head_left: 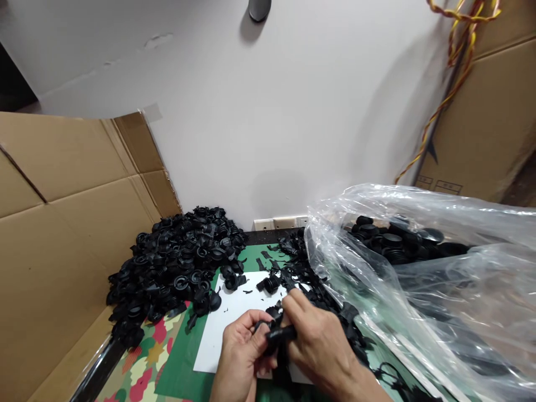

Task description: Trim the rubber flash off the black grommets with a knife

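Part [280, 335] in your two hands, over the near half of the white sheet [209, 346], between the heap [180, 257] on your left and the scraps [312, 273] on your right. Your left fingers [251, 318] pinch it firmly against the thumb; your right fingers [295, 306] are curled closed at its right end. To handle it well, bear down on its thickest section with the left thumb and let the right wrist supply any twist or pull, with the two holds close together. Rubbery as it looks, it may stretch and slip, so brace both wrists.

Your fingers cover most of the part, and its black merges with the dark strip [283, 371] below. Whether your right palm also hides a tool, you cannot tell. The bag [494, 268] is cut off at the right, and what lies low in it is blurred.
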A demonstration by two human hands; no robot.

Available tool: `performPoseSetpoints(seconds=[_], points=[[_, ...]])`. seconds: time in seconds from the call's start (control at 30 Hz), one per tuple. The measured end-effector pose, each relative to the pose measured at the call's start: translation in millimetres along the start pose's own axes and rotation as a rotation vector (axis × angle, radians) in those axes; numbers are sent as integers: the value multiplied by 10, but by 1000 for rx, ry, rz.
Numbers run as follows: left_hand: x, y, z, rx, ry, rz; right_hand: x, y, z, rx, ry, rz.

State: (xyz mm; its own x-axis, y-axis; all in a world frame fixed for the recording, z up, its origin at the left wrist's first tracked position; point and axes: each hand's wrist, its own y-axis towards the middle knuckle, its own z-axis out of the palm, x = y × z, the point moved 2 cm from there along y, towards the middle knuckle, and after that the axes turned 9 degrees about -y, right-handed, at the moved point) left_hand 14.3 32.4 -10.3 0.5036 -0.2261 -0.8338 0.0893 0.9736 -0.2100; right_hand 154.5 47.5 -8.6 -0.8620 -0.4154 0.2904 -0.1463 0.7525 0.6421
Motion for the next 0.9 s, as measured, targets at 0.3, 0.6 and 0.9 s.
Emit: performPoseSetpoints(seconds=[0.3,0.6,0.9], points=[[-109,-29,-147,-23,-204,30,-358,33,-31,235,120,361],[-41,-15,-207,-36,-254,13,-235,10,-57,179,362,359],[39,1,-166,-28,-119,16,175,-27,58,182,195,-9]])
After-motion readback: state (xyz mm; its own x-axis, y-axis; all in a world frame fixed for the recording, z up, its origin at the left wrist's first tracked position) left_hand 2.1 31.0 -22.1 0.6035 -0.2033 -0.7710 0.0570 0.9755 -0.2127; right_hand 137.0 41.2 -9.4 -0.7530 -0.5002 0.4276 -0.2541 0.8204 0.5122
